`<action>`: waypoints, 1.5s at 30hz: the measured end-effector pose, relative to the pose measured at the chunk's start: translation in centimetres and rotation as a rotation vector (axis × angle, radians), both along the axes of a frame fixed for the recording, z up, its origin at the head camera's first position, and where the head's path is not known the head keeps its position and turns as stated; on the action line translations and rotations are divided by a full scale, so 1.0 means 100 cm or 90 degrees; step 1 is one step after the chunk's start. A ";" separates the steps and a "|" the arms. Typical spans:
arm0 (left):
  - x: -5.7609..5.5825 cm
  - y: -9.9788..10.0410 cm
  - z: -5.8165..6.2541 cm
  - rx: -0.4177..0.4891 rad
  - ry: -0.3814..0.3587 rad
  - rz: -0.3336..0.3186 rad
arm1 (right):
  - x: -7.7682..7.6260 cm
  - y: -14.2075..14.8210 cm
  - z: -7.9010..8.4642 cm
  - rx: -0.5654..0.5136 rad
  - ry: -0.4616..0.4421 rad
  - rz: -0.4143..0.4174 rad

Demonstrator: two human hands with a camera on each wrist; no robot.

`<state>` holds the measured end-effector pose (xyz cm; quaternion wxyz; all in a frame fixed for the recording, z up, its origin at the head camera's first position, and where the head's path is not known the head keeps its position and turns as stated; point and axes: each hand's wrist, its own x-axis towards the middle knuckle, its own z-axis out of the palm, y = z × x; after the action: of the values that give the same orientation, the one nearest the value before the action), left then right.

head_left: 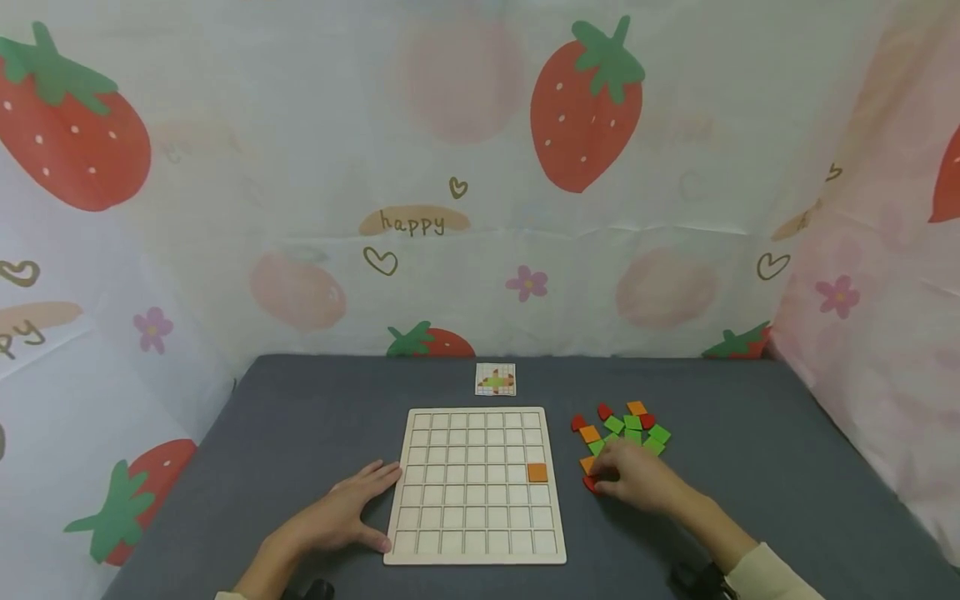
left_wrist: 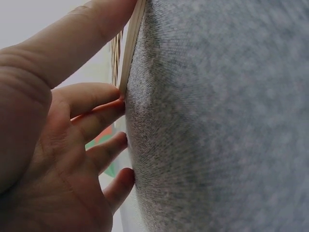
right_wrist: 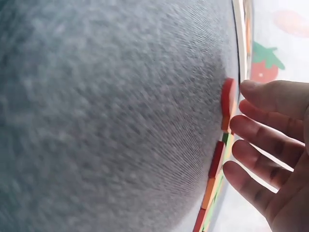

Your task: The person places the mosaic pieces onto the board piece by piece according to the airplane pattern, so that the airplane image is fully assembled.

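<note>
A pale wooden grid board (head_left: 475, 559) lies on the dark grey table, one orange square tile (head_left: 537, 472) in a cell of its right-hand column. My left hand (head_left: 333, 515) is spread along the board's left side; the thumb and some fingertips touch its edge, as the left wrist view also shows. To the right of the board, my right hand (head_left: 637, 477) reaches over a loose group of tiles. Its thumb and fingers are loosely bent beside a red rounded tile (right_wrist: 228, 99), with a gap between them. Part of the group is hidden beneath that hand.
Several green tiles (head_left: 632, 422), orange tiles (head_left: 590, 434) and red tiles (head_left: 604, 411) are scattered beyond the right hand. A small picture card (head_left: 495, 379) with a coloured grid pattern lies behind the board. Strawberry-printed cloth (head_left: 450, 292) hangs around the table.
</note>
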<state>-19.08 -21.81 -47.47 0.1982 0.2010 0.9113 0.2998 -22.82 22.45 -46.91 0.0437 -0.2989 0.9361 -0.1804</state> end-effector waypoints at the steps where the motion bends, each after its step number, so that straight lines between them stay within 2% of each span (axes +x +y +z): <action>1: 0.000 0.000 0.000 -0.001 -0.001 0.000 | 0.001 -0.001 0.000 0.005 0.001 -0.001; 13: -0.002 -0.001 -0.001 0.000 -0.011 -0.008 | 0.008 -0.006 0.001 0.029 -0.010 -0.024; 23: -0.001 0.000 -0.001 -0.003 -0.005 -0.006 | 0.006 -0.005 0.001 0.028 -0.032 -0.032; 29: -0.001 -0.001 -0.002 -0.002 0.005 -0.006 | 0.005 -0.002 0.001 0.014 -0.037 0.002; 36: -0.001 -0.001 -0.002 -0.002 0.008 -0.007 | 0.006 -0.002 0.003 0.018 -0.009 0.056; 40: -0.001 -0.001 -0.001 0.001 0.009 -0.009 | 0.007 -0.003 0.003 0.032 -0.006 0.057; 45: -0.001 0.000 -0.001 0.000 0.015 -0.008 | 0.007 -0.004 0.003 0.059 -0.015 0.029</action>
<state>-19.15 -21.84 -47.57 0.1897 0.2102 0.9122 0.2962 -22.11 22.08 -46.61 0.0724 -0.3157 0.9359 -0.1389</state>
